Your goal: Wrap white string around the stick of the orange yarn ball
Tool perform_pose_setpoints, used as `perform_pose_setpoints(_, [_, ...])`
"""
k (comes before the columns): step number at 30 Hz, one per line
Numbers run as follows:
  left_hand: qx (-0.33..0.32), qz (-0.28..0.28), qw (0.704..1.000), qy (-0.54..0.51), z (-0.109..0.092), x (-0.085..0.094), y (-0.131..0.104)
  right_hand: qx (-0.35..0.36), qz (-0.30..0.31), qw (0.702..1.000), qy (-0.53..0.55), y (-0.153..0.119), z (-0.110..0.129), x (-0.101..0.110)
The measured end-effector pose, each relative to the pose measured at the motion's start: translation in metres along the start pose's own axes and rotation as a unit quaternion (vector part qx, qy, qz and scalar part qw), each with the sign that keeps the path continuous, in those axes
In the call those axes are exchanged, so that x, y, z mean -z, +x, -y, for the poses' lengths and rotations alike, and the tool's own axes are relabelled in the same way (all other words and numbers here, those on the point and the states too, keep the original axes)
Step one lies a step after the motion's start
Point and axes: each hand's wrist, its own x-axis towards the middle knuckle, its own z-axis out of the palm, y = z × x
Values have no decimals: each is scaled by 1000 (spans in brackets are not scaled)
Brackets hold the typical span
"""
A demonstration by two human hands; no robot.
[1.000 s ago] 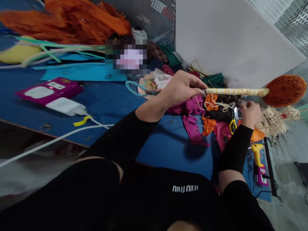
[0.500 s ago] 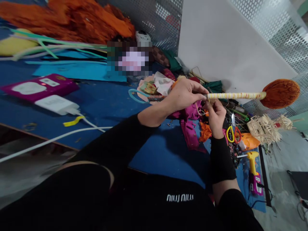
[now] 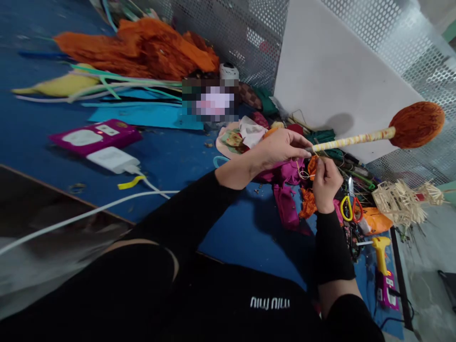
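Note:
My left hand point(image 3: 280, 145) pinches the near end of a stick point(image 3: 356, 138) wrapped in yellow and white strips. At the stick's far end is an orange-brown oval, fan-like piece point(image 3: 416, 124). Just below the stick's near end, my right hand point(image 3: 327, 183) has its thumb and fingers closed on a thin pale string point(image 3: 304, 175), which hangs in a small loop between the hands. The exact grip is partly hidden by the fingers. Under the hands lie magenta cloth point(image 3: 287, 206) and crumpled orange cloth point(image 3: 308, 202).
Scissors point(image 3: 351, 202) and a yellow glue gun point(image 3: 382, 251) lie on the blue table point(image 3: 242, 237) at right, near a bamboo-stick frame point(image 3: 399, 202). A magenta power strip point(image 3: 94, 135) with a white plug and cable is at left. Orange fabric point(image 3: 153, 47) is heaped behind.
The view has shifted, so the scene sits lower and further right. The stick now slants upward towards its oval end. My right hand has drawn slightly down from the stick, still on the string.

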Motion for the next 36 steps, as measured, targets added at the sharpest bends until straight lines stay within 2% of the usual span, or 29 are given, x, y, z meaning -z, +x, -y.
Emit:
perform_pose_setpoints(3, [-16,-7,1000,-2,3,0,2,20,1,1000,-16,2,-1,2])
perform_pose_setpoints(9, [-128,-48,986,100,13,-9,6,65,15,997,-39,-1,1,2])
perform_pose_setpoints(14, [-140,-46,970,193,16,-10,6,112,25,990,-81,-1,2,7])
perform_pose_setpoints(17, [-147,-53,946,284,14,-12,2,104,42,986,-128,4,3,14])
perform_pose_setpoints(22, [-171,-59,895,407,10,-20,-7,85,28,985,-150,12,0,25])
perform_pose_setpoints(26, [-178,-55,868,461,10,-24,-13,96,35,984,-146,15,-4,26])
perform_pose_setpoints(32, [-209,-22,836,506,14,-23,-14,98,46,986,-126,19,-12,25])
perform_pose_setpoints(36, [-233,-31,817,526,19,-21,-12,80,69,986,-126,22,-17,27])
